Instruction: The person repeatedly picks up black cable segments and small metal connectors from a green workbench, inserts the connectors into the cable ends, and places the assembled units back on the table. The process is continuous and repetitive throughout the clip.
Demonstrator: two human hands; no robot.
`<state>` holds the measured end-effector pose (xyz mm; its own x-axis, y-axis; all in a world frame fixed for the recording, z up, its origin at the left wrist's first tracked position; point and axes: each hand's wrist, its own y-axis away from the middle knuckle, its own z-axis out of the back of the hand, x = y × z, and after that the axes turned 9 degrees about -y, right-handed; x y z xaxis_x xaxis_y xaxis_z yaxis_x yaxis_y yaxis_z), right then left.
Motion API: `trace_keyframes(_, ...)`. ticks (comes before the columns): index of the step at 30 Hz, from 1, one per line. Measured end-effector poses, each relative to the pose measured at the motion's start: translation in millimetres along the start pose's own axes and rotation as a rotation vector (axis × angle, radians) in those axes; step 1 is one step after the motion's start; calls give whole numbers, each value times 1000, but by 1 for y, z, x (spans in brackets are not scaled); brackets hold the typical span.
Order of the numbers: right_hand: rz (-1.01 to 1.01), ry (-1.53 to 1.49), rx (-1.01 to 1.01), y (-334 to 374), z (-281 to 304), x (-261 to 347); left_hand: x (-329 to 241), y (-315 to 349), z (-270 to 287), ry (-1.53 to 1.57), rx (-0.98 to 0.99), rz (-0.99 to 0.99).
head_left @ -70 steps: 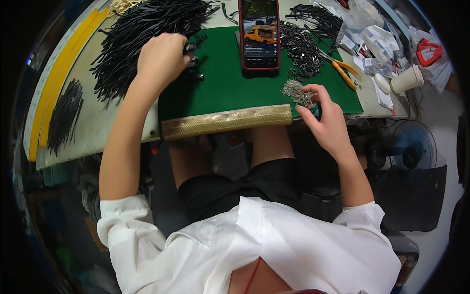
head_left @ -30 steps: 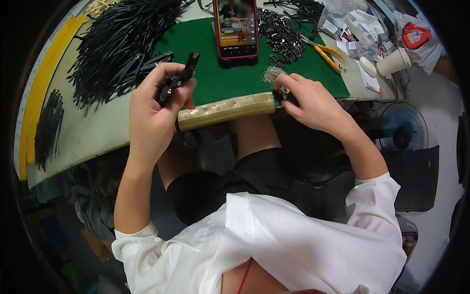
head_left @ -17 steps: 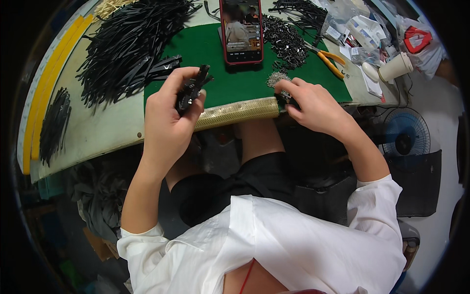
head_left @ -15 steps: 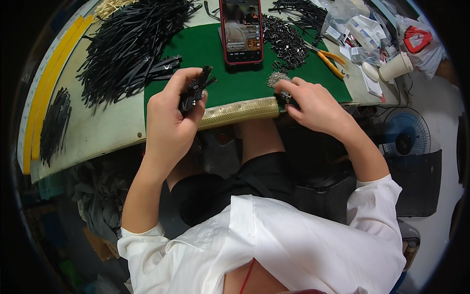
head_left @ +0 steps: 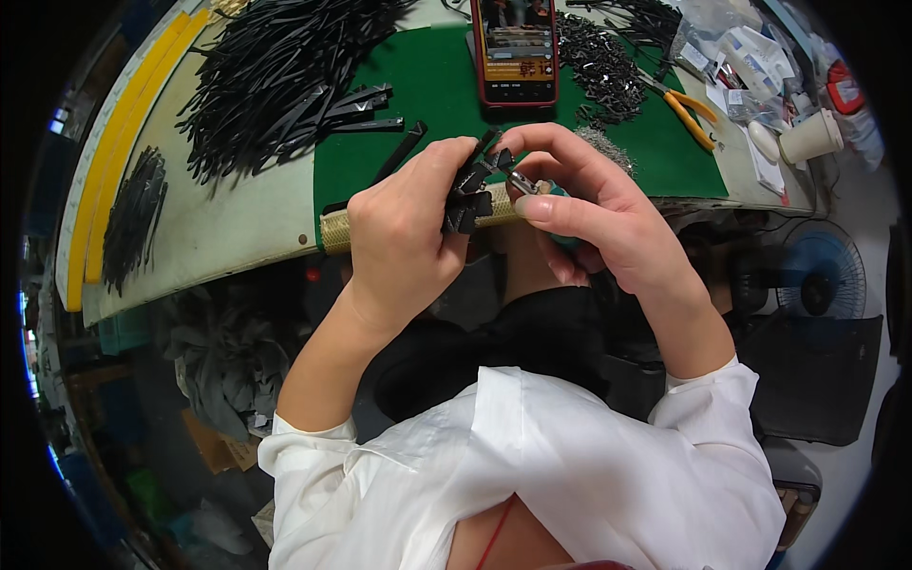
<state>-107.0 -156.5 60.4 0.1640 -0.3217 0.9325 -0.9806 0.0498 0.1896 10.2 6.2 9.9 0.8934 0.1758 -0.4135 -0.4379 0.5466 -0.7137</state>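
The left hand clutches black straps over the gold roll, ends poking rightward, seemingly so the right hand can reach them. That one grips a green-handled tool close by; whether it touches, I can't tell.

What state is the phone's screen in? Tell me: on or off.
On: the red-edged phone has a lit screen, showing coloured images above a dark strip.

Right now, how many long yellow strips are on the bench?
2: the outer yellow strip, farthest left, and the inner yellow strip, running alongside to its right. Others could be hidden.
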Motion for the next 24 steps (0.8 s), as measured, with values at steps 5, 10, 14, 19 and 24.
trace_keyframes(5, -9, -18, -28, -1, -4, 1, 2, 1, -1, -29, -28, -33)
trace_keyframes(10, -55, -86, -24, -3, -3, -3, 0, -1, 4, -114, -30, -88)
trace_keyframes(14, 90, 102, -72, -6, -5, -12, 10, 2, 5, -198, 9, -173)
trace_keyframes(19, 584, 840, -234, -21, -9, -39, 10, 1, 6, -324, 85, -141)
trace_keyframes(24, 587, 898, -237, -19, -14, -37, 11, 0, 6, -566, 67, -95)
